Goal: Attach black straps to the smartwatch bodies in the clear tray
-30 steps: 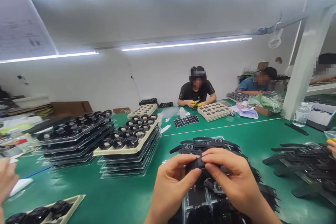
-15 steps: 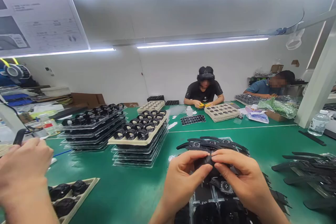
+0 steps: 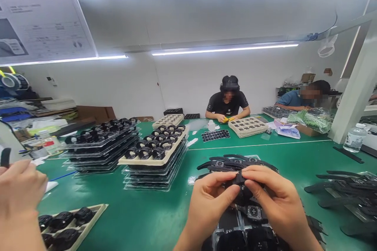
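Observation:
My left hand (image 3: 210, 198) and my right hand (image 3: 275, 194) meet above a clear tray at the lower centre right. Between their pinched fingertips is a black watch strap (image 3: 239, 178), held from both sides. Below and behind them, black watches (image 3: 253, 212) with straps lie on the tray, several with their round sensor backs facing up. The fingers cover part of the held piece. Closer to me, more black watches (image 3: 259, 237) sit in the tray's compartments.
At the left edge another person's hand (image 3: 20, 188) holds a black strap, beside a beige tray (image 3: 94, 219). Stacked trays (image 3: 147, 161) stand centre left. More straps (image 3: 347, 192) and a bottle (image 3: 355, 138) are at right. Two people sit across the green table (image 3: 153, 208).
The other person's hand at the left edge has shifted further left in view. My two hands stay pinched together on the piece, with only small finger movement.

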The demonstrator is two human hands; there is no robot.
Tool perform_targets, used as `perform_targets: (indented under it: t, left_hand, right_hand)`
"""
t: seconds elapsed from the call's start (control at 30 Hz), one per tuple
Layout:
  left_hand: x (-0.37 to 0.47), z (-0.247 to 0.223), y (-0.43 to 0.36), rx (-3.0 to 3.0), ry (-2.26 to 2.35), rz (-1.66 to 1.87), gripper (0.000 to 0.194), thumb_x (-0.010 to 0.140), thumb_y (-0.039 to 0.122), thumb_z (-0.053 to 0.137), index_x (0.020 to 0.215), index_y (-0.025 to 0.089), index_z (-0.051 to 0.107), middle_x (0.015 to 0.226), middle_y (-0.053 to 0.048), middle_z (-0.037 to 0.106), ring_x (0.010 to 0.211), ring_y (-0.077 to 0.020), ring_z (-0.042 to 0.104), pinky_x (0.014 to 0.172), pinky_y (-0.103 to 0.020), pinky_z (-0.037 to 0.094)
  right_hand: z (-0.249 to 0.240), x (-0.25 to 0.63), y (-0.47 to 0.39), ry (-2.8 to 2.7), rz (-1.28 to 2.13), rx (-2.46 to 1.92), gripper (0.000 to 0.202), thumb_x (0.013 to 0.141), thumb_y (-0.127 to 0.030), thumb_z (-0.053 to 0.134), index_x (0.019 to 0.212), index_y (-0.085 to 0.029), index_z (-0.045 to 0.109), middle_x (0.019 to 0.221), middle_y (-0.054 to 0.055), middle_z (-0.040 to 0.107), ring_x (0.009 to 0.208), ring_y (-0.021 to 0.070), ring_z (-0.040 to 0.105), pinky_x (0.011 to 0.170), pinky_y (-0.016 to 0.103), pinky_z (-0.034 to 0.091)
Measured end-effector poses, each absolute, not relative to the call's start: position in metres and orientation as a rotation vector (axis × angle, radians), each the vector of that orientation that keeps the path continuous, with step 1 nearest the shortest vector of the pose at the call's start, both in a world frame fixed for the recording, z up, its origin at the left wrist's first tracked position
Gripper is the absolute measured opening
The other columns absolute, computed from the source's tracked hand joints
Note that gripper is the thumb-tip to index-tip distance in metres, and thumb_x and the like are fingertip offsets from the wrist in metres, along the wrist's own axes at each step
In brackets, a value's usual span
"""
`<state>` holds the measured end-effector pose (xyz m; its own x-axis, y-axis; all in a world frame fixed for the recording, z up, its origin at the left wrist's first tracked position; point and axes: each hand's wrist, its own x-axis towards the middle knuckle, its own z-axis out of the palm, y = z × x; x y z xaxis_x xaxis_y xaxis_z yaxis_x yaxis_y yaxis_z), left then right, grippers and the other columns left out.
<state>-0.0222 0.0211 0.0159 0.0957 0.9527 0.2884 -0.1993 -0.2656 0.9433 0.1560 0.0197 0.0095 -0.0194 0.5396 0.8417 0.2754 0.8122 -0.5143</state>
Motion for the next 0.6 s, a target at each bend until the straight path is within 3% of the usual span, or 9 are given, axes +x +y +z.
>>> perform_targets:
  t: [0.23, 0.37, 0.47, 0.6]
  left_hand:
    - [-0.0215, 0.0138, 0.0247, 1.438, 0.846, 1.417, 0.024, 0.072, 0.028, 0.088, 0.094, 0.018, 0.086, 0.094, -0.012, 0.084, 0.066, -0.0161, 0.072, 0.052, -0.018, 0.057]
    - [-0.0240, 0.0179, 0.0226, 1.535, 0.852, 1.470, 0.019, 0.075, 0.021, 0.085, 0.094, 0.020, 0.087, 0.093, -0.010, 0.084, 0.075, -0.0173, 0.077, 0.066, -0.018, 0.061]
    - [-0.0240, 0.0217, 0.0176, 1.573, 0.822, 1.472, 0.019, 0.077, 0.022, 0.084, 0.096, 0.021, 0.086, 0.097, -0.009, 0.085, 0.087, -0.0213, 0.080, 0.075, -0.022, 0.064]
    - [-0.0251, 0.0181, 0.0176, 1.475, 0.913, 1.504, 0.020, 0.077, 0.030, 0.087, 0.095, 0.022, 0.086, 0.094, -0.006, 0.084, 0.086, -0.0222, 0.080, 0.076, -0.025, 0.066]
  right_hand:
    - [0.0151, 0.1590, 0.0195, -1.632, 0.350, -0.704, 0.025, 0.095, -0.016, 0.071, 0.103, -0.037, 0.083, 0.103, -0.006, 0.082, 0.096, 0.0129, 0.078, 0.088, 0.014, 0.060]
    - [0.0147, 0.1595, 0.0198, -1.649, 0.452, -0.682, 0.027, 0.094, -0.015, 0.071, 0.102, -0.037, 0.084, 0.104, -0.005, 0.082, 0.096, 0.0136, 0.078, 0.088, 0.015, 0.060]
    - [0.0145, 0.1562, 0.0178, -1.624, 0.483, -0.645, 0.029, 0.093, -0.012, 0.072, 0.103, -0.036, 0.084, 0.105, -0.004, 0.082, 0.097, 0.0139, 0.078, 0.089, 0.016, 0.059]
    - [0.0171, 0.1505, 0.0164, -1.536, 0.478, -0.567, 0.038, 0.095, -0.009, 0.069, 0.117, -0.037, 0.081, 0.111, -0.003, 0.082, 0.104, 0.0149, 0.076, 0.095, 0.020, 0.058]
